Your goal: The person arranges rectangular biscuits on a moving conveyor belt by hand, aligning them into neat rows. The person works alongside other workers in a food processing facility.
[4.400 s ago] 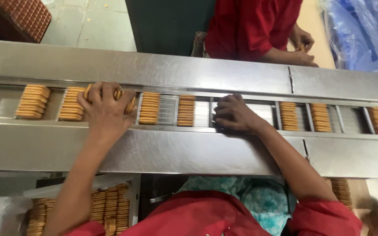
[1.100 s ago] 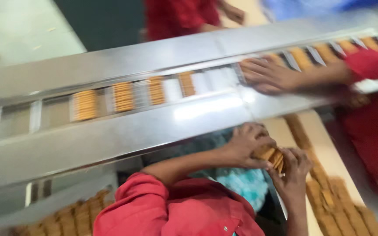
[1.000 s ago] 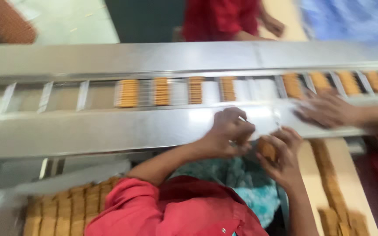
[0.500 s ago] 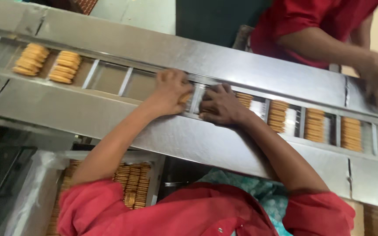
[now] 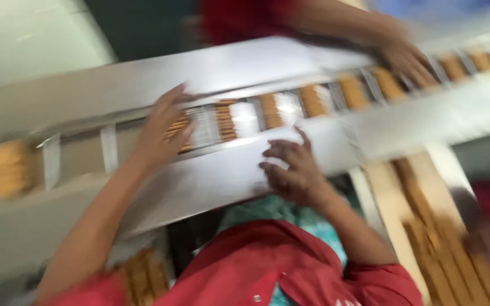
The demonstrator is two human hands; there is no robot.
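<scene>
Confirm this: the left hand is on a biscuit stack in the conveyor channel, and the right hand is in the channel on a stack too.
Half right. The left hand is on a biscuit stack in the channel. The right hand is not: the head view shows it on the steel ledge in front, holding nothing.

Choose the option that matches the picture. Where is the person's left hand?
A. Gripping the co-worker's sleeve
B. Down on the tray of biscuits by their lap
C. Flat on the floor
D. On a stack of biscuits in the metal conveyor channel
D: the left hand lies over a stack of biscuits in the conveyor channel, while the right hand rests on the steel ledge in front; blur hides whether the fingers have closed.
</scene>
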